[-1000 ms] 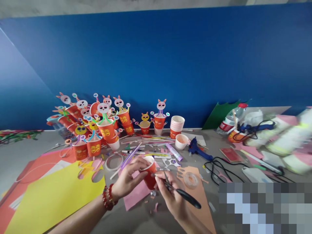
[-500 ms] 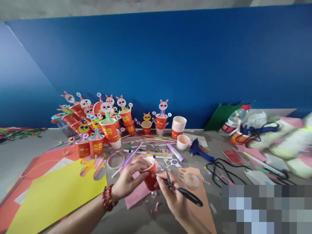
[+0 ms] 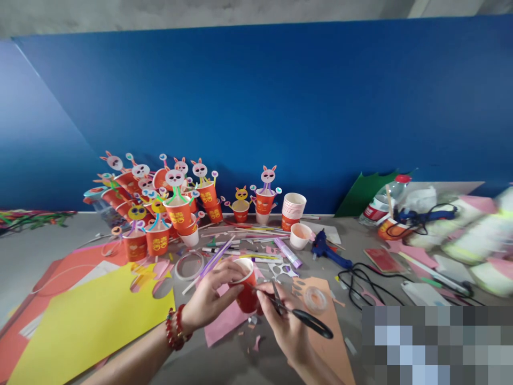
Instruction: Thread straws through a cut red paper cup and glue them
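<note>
In the head view, your left hand (image 3: 212, 294) grips a red paper cup with a white interior (image 3: 247, 294) at the lower centre of the frame, fingers over its rim and thumb against its side. Your right hand (image 3: 284, 315), just right of it, has black-handled metal scissors (image 3: 313, 323) in its grasp, fingertips at the cup's wall — whether they pinch anything there, you can't tell. The step in hand looks like fine fingertip work on that wall, above a pink paper sheet (image 3: 218, 327). Your next move calls for a steady left grip — and scissor blades angled clear of the cup.
</note>
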`<act>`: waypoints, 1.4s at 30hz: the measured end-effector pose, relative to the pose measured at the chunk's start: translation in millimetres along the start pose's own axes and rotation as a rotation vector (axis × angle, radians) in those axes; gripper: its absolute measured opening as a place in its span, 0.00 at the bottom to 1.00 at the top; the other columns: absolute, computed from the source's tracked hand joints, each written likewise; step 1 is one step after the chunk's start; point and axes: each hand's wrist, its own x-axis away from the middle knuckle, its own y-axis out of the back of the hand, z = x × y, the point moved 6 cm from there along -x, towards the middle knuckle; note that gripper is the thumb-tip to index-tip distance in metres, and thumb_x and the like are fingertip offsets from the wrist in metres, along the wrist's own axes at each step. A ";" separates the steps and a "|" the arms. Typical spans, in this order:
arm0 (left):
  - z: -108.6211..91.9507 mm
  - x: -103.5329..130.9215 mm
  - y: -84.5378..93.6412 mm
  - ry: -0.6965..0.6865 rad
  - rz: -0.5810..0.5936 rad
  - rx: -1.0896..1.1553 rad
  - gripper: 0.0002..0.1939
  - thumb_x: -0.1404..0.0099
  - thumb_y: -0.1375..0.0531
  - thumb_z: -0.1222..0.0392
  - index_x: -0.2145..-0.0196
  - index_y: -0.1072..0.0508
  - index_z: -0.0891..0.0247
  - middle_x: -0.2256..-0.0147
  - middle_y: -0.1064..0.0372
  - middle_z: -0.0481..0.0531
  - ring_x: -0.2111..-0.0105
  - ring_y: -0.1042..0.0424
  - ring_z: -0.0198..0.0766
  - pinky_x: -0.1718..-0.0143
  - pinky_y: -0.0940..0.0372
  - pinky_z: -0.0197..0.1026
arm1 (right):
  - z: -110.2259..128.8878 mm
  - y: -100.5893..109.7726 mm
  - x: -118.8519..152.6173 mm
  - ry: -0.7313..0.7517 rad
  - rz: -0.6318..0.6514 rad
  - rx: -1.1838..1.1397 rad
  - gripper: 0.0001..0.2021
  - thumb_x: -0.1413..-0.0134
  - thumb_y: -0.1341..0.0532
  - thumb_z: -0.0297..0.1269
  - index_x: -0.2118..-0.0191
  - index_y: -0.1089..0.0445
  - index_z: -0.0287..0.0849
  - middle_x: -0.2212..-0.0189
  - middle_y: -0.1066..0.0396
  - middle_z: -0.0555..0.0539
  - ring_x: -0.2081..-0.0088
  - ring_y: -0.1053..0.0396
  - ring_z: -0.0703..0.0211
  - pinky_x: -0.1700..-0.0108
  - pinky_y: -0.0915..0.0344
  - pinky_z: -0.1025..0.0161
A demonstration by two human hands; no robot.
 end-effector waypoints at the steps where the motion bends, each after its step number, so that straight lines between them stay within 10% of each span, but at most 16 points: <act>1: -1.8 -1.3 0.4 -0.007 -0.004 -0.014 0.07 0.30 0.43 0.62 0.57 0.25 0.62 0.57 0.26 0.60 0.54 0.27 0.46 0.50 0.32 0.50 | -1.3 0.1 0.4 -0.005 -0.002 0.005 0.06 0.35 0.42 0.36 0.60 0.27 0.45 0.68 0.22 0.46 0.68 0.24 0.55 0.63 0.27 0.63; 12: -10.6 -5.0 -0.7 -0.045 0.027 -0.228 0.07 0.33 0.43 0.68 0.62 0.26 0.61 0.61 0.25 0.56 0.58 0.27 0.43 0.48 0.34 0.50 | -0.1 -4.6 -0.5 0.023 0.041 0.014 0.09 0.35 0.42 0.37 0.66 0.26 0.44 0.76 0.26 0.47 0.74 0.26 0.56 0.69 0.29 0.63; 23: -11.7 5.8 -16.9 -0.166 0.001 -0.619 0.10 0.36 0.45 0.70 0.60 0.28 0.59 0.65 0.23 0.53 0.58 0.26 0.46 0.38 0.47 0.62 | -24.2 -19.9 2.0 -0.395 -0.017 -0.453 0.17 0.38 0.39 0.50 0.70 0.28 0.41 0.74 0.23 0.47 0.74 0.25 0.58 0.67 0.27 0.63; 34: -5.0 -4.9 -5.5 0.129 0.044 -0.430 0.08 0.34 0.44 0.68 0.72 0.31 0.61 0.71 0.26 0.50 0.68 0.27 0.40 0.65 0.32 0.42 | -15.1 -10.2 -6.9 -0.075 0.153 0.020 0.13 0.36 0.41 0.42 0.71 0.27 0.44 0.75 0.25 0.46 0.69 0.26 0.53 0.64 0.32 0.61; 42: -27.3 -1.9 -23.7 -0.206 -0.026 -0.821 0.10 0.33 0.49 0.72 0.63 0.29 0.64 0.67 0.25 0.54 0.63 0.26 0.44 0.40 0.45 0.65 | -45.3 -27.1 6.6 -0.590 0.001 -0.570 0.18 0.42 0.37 0.53 0.71 0.26 0.41 0.72 0.22 0.43 0.71 0.26 0.56 0.64 0.31 0.62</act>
